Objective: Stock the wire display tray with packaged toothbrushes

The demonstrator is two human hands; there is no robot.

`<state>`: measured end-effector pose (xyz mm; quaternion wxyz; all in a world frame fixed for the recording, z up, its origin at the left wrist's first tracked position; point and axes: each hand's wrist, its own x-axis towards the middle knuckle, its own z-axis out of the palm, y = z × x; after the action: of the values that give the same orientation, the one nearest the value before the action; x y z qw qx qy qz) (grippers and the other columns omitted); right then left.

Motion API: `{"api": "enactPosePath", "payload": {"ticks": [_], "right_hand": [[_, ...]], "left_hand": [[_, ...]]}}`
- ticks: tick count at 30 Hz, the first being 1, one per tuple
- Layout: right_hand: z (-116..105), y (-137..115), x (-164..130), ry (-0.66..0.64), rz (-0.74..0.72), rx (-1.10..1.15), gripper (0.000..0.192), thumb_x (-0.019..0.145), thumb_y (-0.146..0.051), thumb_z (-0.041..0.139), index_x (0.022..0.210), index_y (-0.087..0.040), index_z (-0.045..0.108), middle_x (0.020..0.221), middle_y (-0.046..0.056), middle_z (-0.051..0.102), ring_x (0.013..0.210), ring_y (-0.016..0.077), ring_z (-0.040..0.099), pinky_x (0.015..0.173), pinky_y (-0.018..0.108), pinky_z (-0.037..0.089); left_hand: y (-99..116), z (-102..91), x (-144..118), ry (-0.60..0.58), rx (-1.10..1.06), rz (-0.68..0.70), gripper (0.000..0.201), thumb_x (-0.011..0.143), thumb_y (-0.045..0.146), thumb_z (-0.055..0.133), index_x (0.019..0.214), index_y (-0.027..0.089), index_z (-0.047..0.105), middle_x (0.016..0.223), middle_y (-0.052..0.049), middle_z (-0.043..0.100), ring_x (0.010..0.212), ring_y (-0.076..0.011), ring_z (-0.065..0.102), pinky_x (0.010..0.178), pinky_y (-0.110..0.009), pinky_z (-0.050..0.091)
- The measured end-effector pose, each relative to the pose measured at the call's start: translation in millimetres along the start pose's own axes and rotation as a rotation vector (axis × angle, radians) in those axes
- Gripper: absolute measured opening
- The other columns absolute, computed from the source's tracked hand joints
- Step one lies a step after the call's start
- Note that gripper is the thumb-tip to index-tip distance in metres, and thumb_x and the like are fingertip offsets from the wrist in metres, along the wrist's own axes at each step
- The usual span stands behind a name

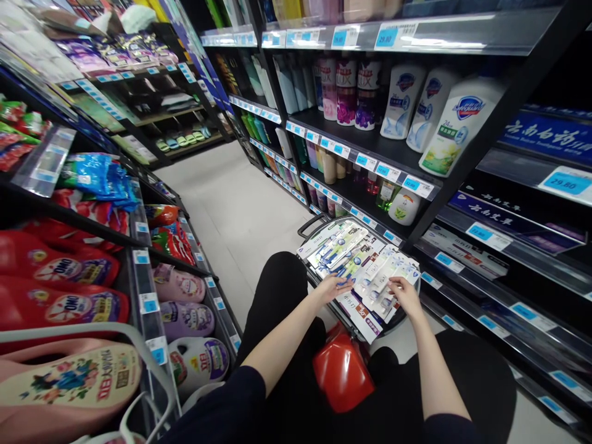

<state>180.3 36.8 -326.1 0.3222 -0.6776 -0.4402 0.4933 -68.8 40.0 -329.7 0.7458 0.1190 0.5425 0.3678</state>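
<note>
My left hand (333,288) reaches over the near left edge of several carded toothbrush packs (340,246), its fingers stretched out and touching or just above them. At the right, my right hand (406,295) has its fingers bent on the edge of a white toothbrush pack (382,280), seemingly pinching it. The packs lie in overlapping rows on white printed cartons (363,317). Beneath the cartons is a dark basket (398,322) with a looped handle at its far left. Exact fingertip contact is too small to make out.
A glossy red object (342,373) sits between my knees, below the cartons. On the right, shelves hold white body wash bottles (462,126) and boxed toothpaste (513,225). Detergent bottles (65,302) crowd the left shelf. Pale floor (222,197) runs between the shelves.
</note>
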Motion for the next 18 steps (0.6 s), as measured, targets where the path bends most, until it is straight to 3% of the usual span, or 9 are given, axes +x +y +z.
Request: {"api": "enactPosePath", "payload": {"ticks": [2,6,12,18], "right_hand": [[-0.1,0.6,0.3,0.002,0.001,0.002,0.048,0.060,-0.049,0.061,0.094,-0.015,0.061,0.087,0.006,0.064,0.068,0.0172,0.062,0.057,0.025,0.047],[0.3,0.8,-1.1,-0.007,0.004,-0.008,0.050,0.060,-0.049,0.060,0.096,-0.015,0.061,0.089,0.006,0.064,0.070,0.0179,0.063,0.057,0.025,0.047],[1.5,-0.3,-5.9,-0.008,-0.009,-0.030,0.050,0.064,-0.051,0.057,0.100,-0.016,0.059,0.093,0.006,0.063,0.075,0.0174,0.063,0.058,0.024,0.047],[1.6,1.7,-5.3,-0.013,-0.018,-0.053,0.050,0.065,-0.052,0.056,0.100,-0.016,0.059,0.091,0.006,0.063,0.074,0.0166,0.063,0.059,0.024,0.048]], "left_hand": [[-1.4,-1.8,1.9,0.037,0.064,-0.012,0.059,0.080,0.008,0.054,0.129,0.016,0.024,0.104,-0.013,0.065,0.084,-0.0154,0.068,0.082,-0.030,0.054],[-2.5,-0.2,4.1,0.091,0.179,0.015,0.050,0.082,0.010,0.052,0.126,0.015,0.028,0.085,-0.007,0.066,0.068,-0.0113,0.065,0.072,-0.025,0.053],[-2.3,0.1,4.7,0.226,0.416,0.144,0.048,0.081,0.013,0.054,0.123,0.019,0.030,0.067,0.004,0.055,0.043,-0.0067,0.048,0.054,-0.022,0.046],[-5.5,2.5,2.4,0.166,0.489,0.137,0.041,0.084,0.017,0.051,0.121,0.019,0.034,0.059,0.007,0.049,0.041,-0.0064,0.044,0.046,-0.019,0.038]]}}
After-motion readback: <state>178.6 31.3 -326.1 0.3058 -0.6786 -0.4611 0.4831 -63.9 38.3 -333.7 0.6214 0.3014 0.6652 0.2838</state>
